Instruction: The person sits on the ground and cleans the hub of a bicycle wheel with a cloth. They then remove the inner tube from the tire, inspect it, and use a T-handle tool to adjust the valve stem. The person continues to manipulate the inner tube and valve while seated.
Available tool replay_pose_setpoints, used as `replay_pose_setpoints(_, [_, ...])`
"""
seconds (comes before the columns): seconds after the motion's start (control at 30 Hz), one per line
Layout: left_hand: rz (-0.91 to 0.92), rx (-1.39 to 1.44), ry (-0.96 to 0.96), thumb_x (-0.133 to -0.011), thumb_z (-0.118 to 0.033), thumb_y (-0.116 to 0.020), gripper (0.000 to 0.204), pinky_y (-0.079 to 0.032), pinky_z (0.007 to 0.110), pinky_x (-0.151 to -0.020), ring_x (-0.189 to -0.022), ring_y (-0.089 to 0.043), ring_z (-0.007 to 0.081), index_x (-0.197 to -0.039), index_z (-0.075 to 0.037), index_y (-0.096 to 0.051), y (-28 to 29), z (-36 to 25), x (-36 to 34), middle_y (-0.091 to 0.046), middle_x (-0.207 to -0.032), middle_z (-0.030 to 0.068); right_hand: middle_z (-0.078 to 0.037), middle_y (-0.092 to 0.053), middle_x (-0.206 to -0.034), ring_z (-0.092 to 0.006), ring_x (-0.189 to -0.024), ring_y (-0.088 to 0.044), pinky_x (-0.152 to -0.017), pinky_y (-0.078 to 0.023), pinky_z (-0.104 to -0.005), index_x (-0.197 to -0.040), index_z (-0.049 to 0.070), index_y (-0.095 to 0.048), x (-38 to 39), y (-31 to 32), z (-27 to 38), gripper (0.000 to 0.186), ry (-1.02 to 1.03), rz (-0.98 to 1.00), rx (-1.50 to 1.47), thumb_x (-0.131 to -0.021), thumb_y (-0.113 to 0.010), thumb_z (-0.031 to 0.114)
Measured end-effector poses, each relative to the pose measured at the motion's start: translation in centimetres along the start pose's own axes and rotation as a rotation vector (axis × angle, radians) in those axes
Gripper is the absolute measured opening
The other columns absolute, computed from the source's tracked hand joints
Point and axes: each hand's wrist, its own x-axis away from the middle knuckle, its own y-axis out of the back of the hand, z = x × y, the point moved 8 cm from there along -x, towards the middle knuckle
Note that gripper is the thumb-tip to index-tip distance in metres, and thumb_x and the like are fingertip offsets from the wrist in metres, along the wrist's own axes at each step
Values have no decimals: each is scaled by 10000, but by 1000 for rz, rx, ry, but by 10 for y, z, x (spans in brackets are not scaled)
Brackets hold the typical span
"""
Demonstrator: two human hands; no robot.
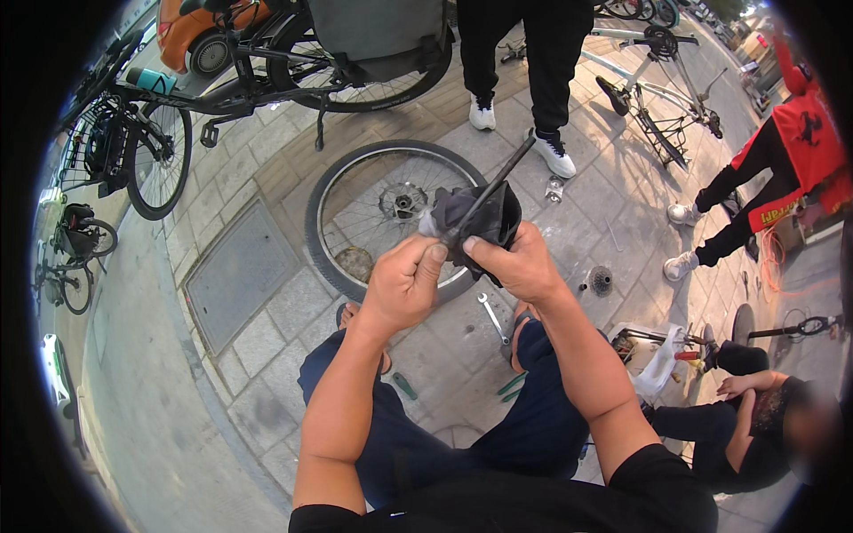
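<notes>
My left hand (409, 280) pinches the pale grey end of a dark cloth bundle (487, 218), held up over a bicycle wheel. My right hand (511, 262) grips the bundle from the other side, its thumb pressed on it. A long dark rod (514, 160) slants up from the bundle to the upper right. The wheel (342, 173), with tyre and brake disc, lies flat on the paving below. An open-end wrench (493, 319) lies between my feet, with green-handled tools (402, 385) nearer me. A round cassette (601, 282) lies to the right.
A cargo bicycle (160, 160) stands at upper left, a white bicycle frame (653, 89) at upper right. A person's legs (551, 62) are ahead; another person in red (800, 151) stands right; a seated person (737, 417) is lower right, near a pump (782, 329). A metal cover (235, 275) lies left.
</notes>
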Motion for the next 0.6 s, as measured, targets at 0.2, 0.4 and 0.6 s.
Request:
replay_pose_setpoints(0.2, [165, 399, 313, -1131, -395, -517, 448, -410, 255, -474, -482, -549, 97, -941, -7, -636, -8, 17, 6, -528, -674, -6, 55, -660, -849, -44, -783, -551, -680, -470, -269, -1032, 24, -739, 2, 0, 2, 123, 22, 0, 90, -935, -735, 100])
replay_pose_setpoints(0.4, [231, 691, 486, -1113, -452, -537, 482, -329, 247, -415, -452, -518, 116, -970, -4, -641, -17, 27, 12, -498, -671, -11, 42, -677, -828, -52, -773, -569, -676, -486, -273, -1011, 20, -734, 4, 0, 7, 128, 77, -8, 161, -927, -760, 114])
replay_pose_setpoints(0.6, [236, 912, 551, -1093, -499, -552, 492, -315, 245, -386, -415, -447, 108, -882, -55, -569, -28, 30, 14, -421, -662, -43, 11, -703, -833, -69, -788, -606, -717, -519, -280, -1031, 20, -731, 7, -3, 17, 163, 202, -36, 253, -908, -785, 111])
